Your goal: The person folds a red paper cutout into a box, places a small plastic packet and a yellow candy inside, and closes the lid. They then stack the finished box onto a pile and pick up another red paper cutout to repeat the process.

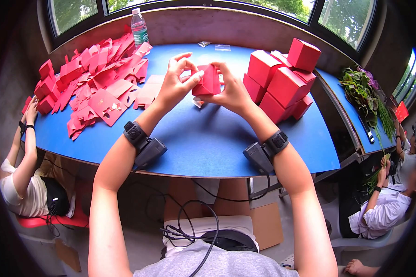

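Above the blue table [203, 154], the red box [210, 83] was gripped by the right hand [235, 93]; the left hand [174, 82] was curled at its edge, its grip not determinable. The box could be creased if overpressed by either thumb.

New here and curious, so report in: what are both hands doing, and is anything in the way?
Right hand gripping small red cardboard box. Left hand at its edge. Red cardboard pieces heaped left, red box stack right; neither blocking hands.

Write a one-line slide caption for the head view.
Two bare hands hold a small red box above a blue table.
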The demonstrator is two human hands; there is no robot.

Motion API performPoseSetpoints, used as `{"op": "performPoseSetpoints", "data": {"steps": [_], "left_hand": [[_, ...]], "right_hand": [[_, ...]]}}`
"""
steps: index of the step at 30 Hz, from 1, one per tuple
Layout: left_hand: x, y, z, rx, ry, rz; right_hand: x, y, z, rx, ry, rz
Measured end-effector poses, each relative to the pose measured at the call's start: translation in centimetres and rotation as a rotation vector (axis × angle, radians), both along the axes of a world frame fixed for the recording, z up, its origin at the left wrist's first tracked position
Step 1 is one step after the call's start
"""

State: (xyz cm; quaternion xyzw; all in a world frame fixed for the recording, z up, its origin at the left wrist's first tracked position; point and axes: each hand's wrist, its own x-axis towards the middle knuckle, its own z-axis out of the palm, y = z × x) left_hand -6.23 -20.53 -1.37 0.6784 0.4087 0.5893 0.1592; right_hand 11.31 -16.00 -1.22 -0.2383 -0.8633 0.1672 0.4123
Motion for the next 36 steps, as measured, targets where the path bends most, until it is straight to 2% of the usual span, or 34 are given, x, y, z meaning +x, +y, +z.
{"op": "performPoseSetpoints", "data": {"steps": [3, 7, 9, 16, 24, 36], "left_hand": [[-0.4, 0.6, -0.4, 0.016, 0.014, 0.000], [-0.9, 1.2, -0.8, 0.066, 0.080, 0.013], [-0.8, 1.2, -0.8, 0.040, -0.003, -0.026], [-0.1, 0.5, -0.4, 0.012, 0.007, -0.035], [-0.4, 0.7, -0.6, -0.100, -0.125, -0.225], [0.2, 0.2, -0.2, -0.177, -0.211, -0.276]], "right_hand": [[-0.4, 0.7, -0.7, 0.141, 0.098, -0.002], [-0.2, 0.6, -0.5, 0.108, 0.078, -0.012], [-0.1, 0.6, -0.4, 0.111, 0.081, -0.002], [0.0, 0.4, -0.4, 0.115, 0.069, -0.011], [0.0, 0.6, -0.3, 0.132, 0.108, 0.016], [0.0, 0.6, -0.4, 0.171, 0.073, 0.001]]}}
